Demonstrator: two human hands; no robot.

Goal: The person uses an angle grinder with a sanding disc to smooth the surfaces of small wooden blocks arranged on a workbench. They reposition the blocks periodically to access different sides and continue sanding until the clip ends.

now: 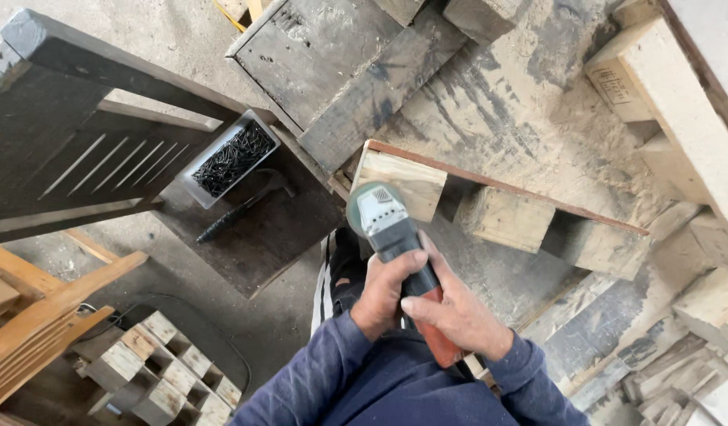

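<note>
Left hand (386, 290) and right hand (457, 312) both grip a grey-and-red handheld angle grinder (395, 241), its disc against a pale wooden block (399, 183).

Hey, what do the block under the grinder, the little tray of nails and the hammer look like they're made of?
The pale rectangular block looks like raw unfinished wood: visible grain, sawn faces. The small grey tray seems to be thin sheet metal, dull with folded edges, holding dark nails, probably steel. The black hammer has a metal-looking head; its dark grip may be rubber, hard to tell.
</note>
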